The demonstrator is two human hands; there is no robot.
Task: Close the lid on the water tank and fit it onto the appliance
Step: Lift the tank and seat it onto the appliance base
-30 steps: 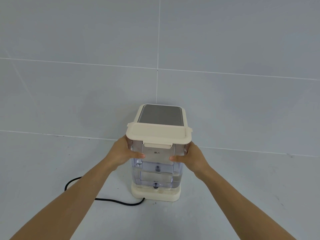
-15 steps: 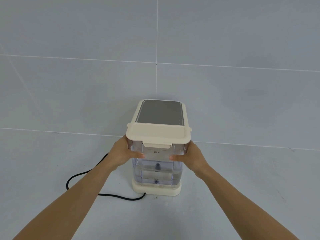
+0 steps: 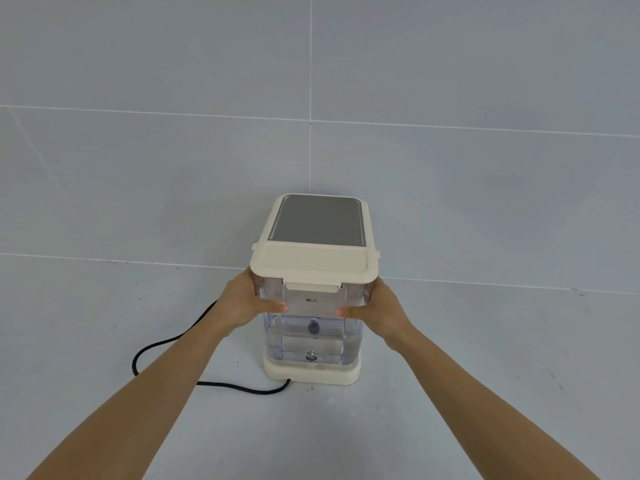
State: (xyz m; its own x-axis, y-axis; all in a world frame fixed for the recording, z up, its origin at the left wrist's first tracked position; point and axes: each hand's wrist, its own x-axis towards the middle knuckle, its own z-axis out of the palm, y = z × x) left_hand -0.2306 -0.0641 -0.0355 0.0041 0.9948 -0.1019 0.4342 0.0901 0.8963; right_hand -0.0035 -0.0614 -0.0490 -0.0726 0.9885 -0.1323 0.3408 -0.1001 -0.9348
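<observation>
A clear water tank (image 3: 313, 332) with some water in it stands upright on the cream base (image 3: 311, 374) of the appliance, whose grey top panel (image 3: 317, 220) shows behind. The tank's cream lid (image 3: 313, 263) lies flat and closed, its front latch down. My left hand (image 3: 244, 304) grips the tank's left side just under the lid, thumb on the front face. My right hand (image 3: 379, 311) grips the right side the same way.
A black power cord (image 3: 166, 344) runs from the base's front left corner and loops over the grey tiled floor to the left. A grey tiled wall rises directly behind the appliance.
The tank has sunk a little lower onto the base between my hands. The view has shifted slightly, so more of the cord shows.
</observation>
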